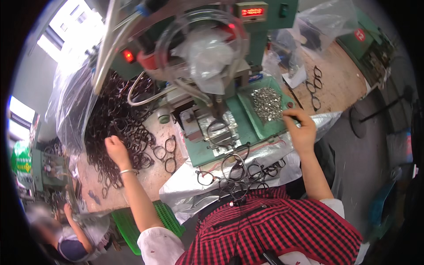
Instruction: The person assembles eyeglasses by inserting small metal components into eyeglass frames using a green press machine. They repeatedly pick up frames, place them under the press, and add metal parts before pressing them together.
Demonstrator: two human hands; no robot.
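Nearest to the person, at 6 o'clock, a sheet of clear plastic hangs over the front edge of the tabletop, and a small heap of dark spectacle frames lies on it, just above the red checked shirt. There is little free room here; the only bare wood is a narrow strip at about 8 o'clock, between the plastic sheet and the big pile.

The left hand, at 9 o'clock, rests on the edge of a big pile of dark frames that spills out of a clear bag. Its fingers are bent down into the frames; I cannot tell if they grip one. A thin bangle is on this wrist. Two single frames lie just beside the pile, on the bare wood.

The right hand, at 3 o'clock, is at the right edge of a green tray. Its fingers are pinched narrow, touching the rim beside a heap of small silver metal parts; what they hold is too small to see.

Between the hands stands a green press machine, with one frame lying on its base. Farther, at 1 o'clock, three frames lie in a row on open wood.
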